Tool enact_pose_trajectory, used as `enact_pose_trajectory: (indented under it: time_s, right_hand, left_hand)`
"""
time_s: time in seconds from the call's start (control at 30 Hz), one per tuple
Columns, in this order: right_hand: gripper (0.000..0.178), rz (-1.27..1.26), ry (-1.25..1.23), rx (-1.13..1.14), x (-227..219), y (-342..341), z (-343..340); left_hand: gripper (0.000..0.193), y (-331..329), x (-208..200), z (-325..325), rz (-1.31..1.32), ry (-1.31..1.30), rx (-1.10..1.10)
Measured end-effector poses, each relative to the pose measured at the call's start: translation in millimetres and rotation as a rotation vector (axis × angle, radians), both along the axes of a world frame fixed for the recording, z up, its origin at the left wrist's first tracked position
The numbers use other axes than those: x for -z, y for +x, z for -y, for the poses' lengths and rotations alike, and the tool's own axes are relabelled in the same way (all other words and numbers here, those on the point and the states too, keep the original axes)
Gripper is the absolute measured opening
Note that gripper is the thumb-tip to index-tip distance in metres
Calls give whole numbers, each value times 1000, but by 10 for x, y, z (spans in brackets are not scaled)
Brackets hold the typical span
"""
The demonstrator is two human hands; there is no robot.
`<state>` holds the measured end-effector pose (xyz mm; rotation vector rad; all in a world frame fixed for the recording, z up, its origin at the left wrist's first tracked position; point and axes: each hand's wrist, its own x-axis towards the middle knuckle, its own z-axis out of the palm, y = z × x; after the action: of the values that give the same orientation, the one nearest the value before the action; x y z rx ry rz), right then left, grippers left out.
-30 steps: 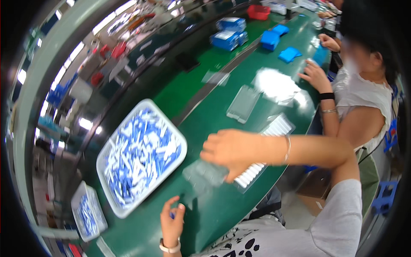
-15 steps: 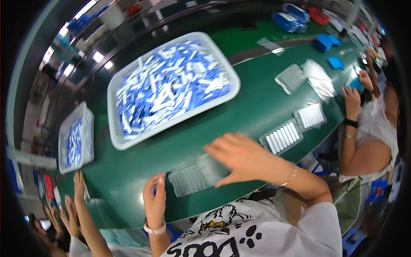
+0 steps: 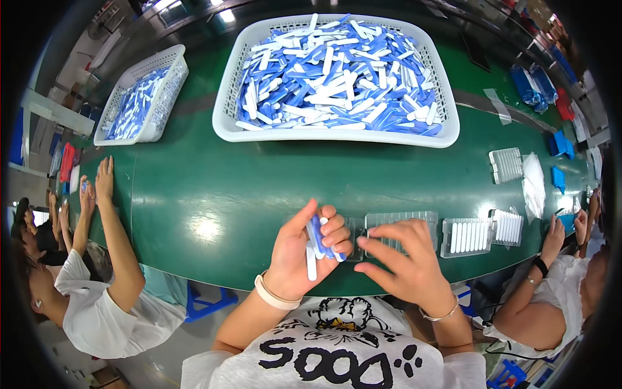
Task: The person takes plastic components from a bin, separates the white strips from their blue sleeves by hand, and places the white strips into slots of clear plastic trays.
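Observation:
My left hand (image 3: 299,249) is raised over the near table edge, fingers curled round a bunch of narrow flat blue and white sticks (image 3: 316,236). One white stick hangs lower than the others. Close on its right, my right hand (image 3: 408,259) has its thumb and fingers apart with nothing visible between them. Behind the right hand lies a clear ribbed plastic tray (image 3: 424,219), partly covered by it. Beyond both hands stands a large white basket (image 3: 337,134) heaped with the same kind of blue and white sticks.
Right of my hands, a clear tray (image 3: 447,249) holds a row of white sticks, beside another filled tray (image 3: 507,227). Farther back are a ribbed tray (image 3: 506,165) and white plastic sheeting (image 3: 533,187). A second basket (image 3: 153,133) stands at left. Co-workers sit on both sides.
The view has swung, so the large basket now sits straight ahead. My hands have come close together; the right has left the clear tray. The bunch in my left hand now shows plainly.

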<state>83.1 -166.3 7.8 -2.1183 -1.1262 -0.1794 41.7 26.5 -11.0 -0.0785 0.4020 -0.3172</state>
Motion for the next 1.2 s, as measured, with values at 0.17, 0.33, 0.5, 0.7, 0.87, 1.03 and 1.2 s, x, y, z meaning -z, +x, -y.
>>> enact_pose_trajectory:
  time_s: [0.17, 0.33, 0.5, 0.7, 0.87, 1.03, 1.2]
  right_hand:
    - [27, 92, 60, -5, 78, -67, 16]
    - [22, 338, 53, 59, 256, -141, 177]
    - [24, 327, 106, 77, 293, -221, 330]
    - [23, 448, 240, 67, 288, -299, 531]
    - [22, 512, 248, 143, 287, -254, 631]
    - [23, 47, 256, -2, 148, -89, 689]
    - [19, -365, 341, 135, 91, 213, 726]
  left_hand:
    - [34, 88, 39, 219, -20, -90, 59]
    - [34, 152, 85, 361, -28, -157, 45]
    - [33, 234, 70, 400, -23, -220, 28]
    - [33, 273, 117, 372, 17, -184, 98]
    - [31, 195, -100, 402, 142, 502, 506]
    - [31, 212, -154, 447, 329, 951, 701]
    - [29, 253, -116, 545, 206, 725, 700]
